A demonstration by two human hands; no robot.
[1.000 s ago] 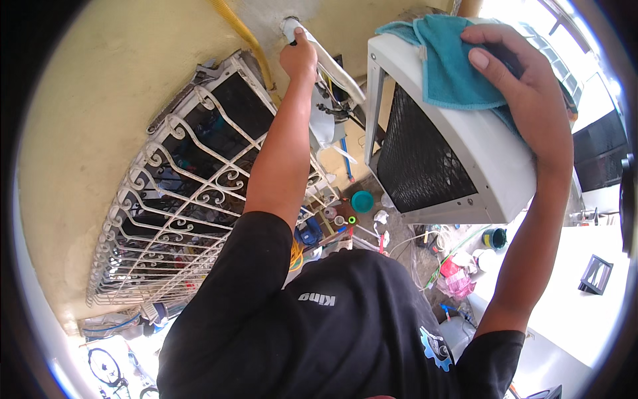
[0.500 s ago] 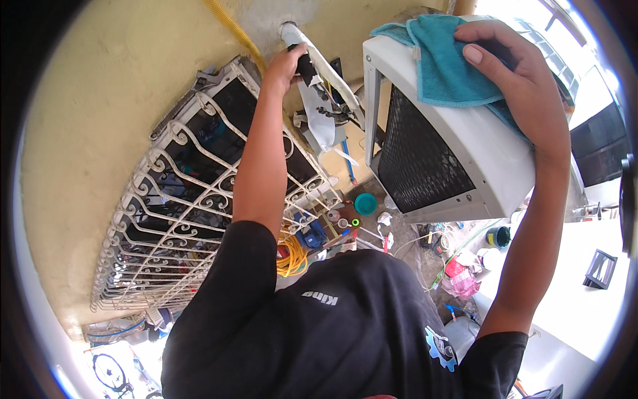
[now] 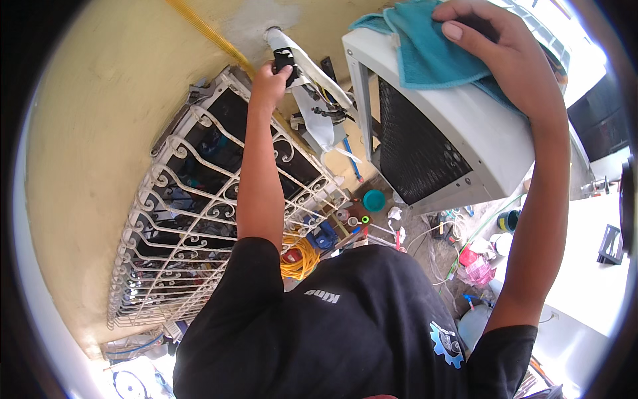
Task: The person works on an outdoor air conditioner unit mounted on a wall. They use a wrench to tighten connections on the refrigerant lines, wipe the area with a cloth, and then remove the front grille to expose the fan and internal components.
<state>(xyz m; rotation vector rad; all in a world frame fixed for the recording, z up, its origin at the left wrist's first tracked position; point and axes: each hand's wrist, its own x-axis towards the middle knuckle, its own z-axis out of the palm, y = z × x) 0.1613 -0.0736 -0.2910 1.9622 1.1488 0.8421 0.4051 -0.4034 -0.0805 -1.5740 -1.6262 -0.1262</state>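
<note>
Black strip (image 3: pixel 282 61) now pinched in L hand (image 3: pixel 269 86), thumb come round front: prob. steadier vs. white pipe (image 3: pixel 312 72) just right; teal cloth (image 3: pixel 425 56) under R hand (image 3: pixel 508 63), fingers apart.

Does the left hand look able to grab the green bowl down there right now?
Probably not: the bowl looks far below, while the left hand is up by the wall, busy with a black strip.

There are two hands (image 3: pixel 269 86) (image 3: pixel 508 53), one teal cloth (image 3: pixel 435 56), one white casing (image 3: pixel 497 149) and one scrolled window grille (image 3: pixel 177 142).
</note>
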